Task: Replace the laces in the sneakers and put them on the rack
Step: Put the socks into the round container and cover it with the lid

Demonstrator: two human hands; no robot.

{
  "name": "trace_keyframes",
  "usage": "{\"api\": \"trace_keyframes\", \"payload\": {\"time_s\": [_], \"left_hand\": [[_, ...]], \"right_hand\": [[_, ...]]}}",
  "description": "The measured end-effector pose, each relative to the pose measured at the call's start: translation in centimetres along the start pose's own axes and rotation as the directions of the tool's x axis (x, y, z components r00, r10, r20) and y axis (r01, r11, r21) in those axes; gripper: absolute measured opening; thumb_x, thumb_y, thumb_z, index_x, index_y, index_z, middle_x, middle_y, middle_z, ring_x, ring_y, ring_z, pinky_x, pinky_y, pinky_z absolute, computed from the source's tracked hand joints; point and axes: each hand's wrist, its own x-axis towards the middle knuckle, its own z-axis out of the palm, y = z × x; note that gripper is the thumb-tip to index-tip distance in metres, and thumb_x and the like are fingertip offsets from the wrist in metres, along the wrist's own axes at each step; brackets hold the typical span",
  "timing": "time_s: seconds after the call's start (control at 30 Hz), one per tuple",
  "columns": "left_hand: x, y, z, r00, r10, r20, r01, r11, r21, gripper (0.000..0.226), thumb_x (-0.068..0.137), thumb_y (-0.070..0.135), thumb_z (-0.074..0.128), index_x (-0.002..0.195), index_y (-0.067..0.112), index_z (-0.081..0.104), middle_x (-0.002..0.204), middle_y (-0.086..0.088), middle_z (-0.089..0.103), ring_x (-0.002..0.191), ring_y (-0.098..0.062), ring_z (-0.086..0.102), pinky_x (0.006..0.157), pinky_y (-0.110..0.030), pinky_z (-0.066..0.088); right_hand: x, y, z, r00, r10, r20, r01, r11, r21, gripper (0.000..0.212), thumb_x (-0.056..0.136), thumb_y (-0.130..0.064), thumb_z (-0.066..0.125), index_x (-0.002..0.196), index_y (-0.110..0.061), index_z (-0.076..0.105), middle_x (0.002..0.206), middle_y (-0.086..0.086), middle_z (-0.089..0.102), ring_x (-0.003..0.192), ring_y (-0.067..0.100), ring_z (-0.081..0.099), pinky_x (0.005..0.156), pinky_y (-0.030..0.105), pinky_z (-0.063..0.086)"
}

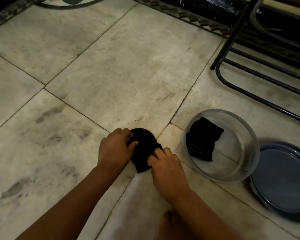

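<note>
Pale marble floor [111, 70], large slabs with dark joints, grey smudges across the left side. Dim light throughout.

Hard to read: the black fabric piece [144, 148] between the two hands is a dark mass with no visible detail; cannot tell whether it is a sock, a cloth or something else. Its near edge is covered by both hands. No sneakers or laces can be made out anywhere in view. A second black folded cloth [202, 139] lies inside the clear round container [249, 135], faint stripes on it, otherwise featureless. The black metal rack [249, 80] is cut off at the right and top edges; only its lower rails and one slanted leg show. At the bottom edge, a blurred knee or foot, partly hidden behind the right forearm.

Hands: left hand [115, 149] comes in from lower left, fingers curled over the fabric's left edge, thumb on top, pinching it. Right hand [166, 165] comes in from lower right, fingers bent, gripping the fabric's right side. Both forearms bare, both press the fabric on the floor.

Materials: container is translucent plastic, low-walled, standing just right of the hands. Its grey-blue lid [282, 181] lies flat, touching the container's right side, ridged rim up. Rack tubing is thin and glossy.
</note>
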Motion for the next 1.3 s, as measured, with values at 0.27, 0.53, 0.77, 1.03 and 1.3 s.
{"api": "trace_keyframes", "payload": {"time_s": [0.27, 0.53, 0.77, 1.03, 1.3], "left_hand": [[2.8, 0.7, 0.3, 0.999, 0.038, 0.009, -0.037, 0.999, -0.019, 0.023, 0.087, 0.028, 0.062, 0.105, 0.013, 0.062, 0.111, -0.005, 0.057, 0.103, -0.026, 0.052, 0.078, -0.037, 0.047], [3.0, 0.4, 1.3, 0.985, -0.032, 0.168, 0.031, 1.0, 0.007, 0.05, 0.084, 0.036, 0.066, 0.126, 0.014, 0.05, 0.121, -0.009, 0.051, 0.112, -0.029, 0.047, 0.087, -0.038, 0.044], [1.7, 0.6, 0.0, 0.983, -0.065, 0.172, 0.128, 0.914, -0.385, 0.014, 0.081, 0.017, 0.068, 0.091, 0.02, 0.058, 0.087, 0.001, 0.063, 0.077, -0.012, 0.06, 0.061, -0.014, 0.043], [1.4, 3.8, -3.9, 0.942, -0.247, 0.227, 0.308, 0.366, -0.878, 0.033, 0.086, 0.016, 0.066, 0.117, 0.015, 0.055, 0.096, -0.004, 0.068, 0.08, -0.014, 0.069, 0.057, -0.026, 0.055], [0.8, 14.1, -0.9, 0.936, 0.121, 0.33, 0.242, 0.461, -0.854, 0.024, 0.09, 0.014, 0.061, 0.113, 0.022, 0.057, 0.102, -0.004, 0.068, 0.093, -0.018, 0.068, 0.073, -0.033, 0.059]], "right_hand": [[0.0, 0.5, 0.5, 1.0, 0.004, 0.027, -0.003, 1.0, -0.018, 0.028, 0.049, -0.01, 0.085, 0.061, -0.029, 0.068, 0.069, -0.01, 0.057, 0.067, 0.015, 0.056, 0.056, 0.024, 0.045], [0.7, 0.1, -0.7, 0.99, 0.143, 0.019, -0.144, 0.978, 0.15, 0.034, 0.09, -0.025, 0.061, 0.12, -0.012, 0.054, 0.119, 0.008, 0.047, 0.106, 0.023, 0.048, 0.083, 0.031, 0.046], [4.7, -0.9, -1.8, 0.922, 0.354, 0.156, -0.374, 0.918, 0.13, 0.06, 0.085, -0.017, 0.061, 0.136, -0.009, 0.031, 0.125, 0.01, 0.048, 0.116, 0.028, 0.041, 0.093, 0.031, 0.037], [4.0, 0.2, -6.4, 0.845, 0.454, 0.281, -0.468, 0.379, 0.798, 0.013, 0.09, -0.022, 0.059, 0.082, -0.015, 0.064, 0.083, 0.007, 0.067, 0.081, 0.023, 0.065, 0.072, 0.039, 0.052], [-2.2, 8.3, -11.8, 0.707, 0.707, -0.01, -0.38, 0.392, 0.837, 0.015, 0.091, -0.016, 0.058, 0.078, -0.02, 0.066, 0.073, -0.005, 0.067, 0.07, 0.008, 0.063, 0.061, 0.027, 0.05]]}}
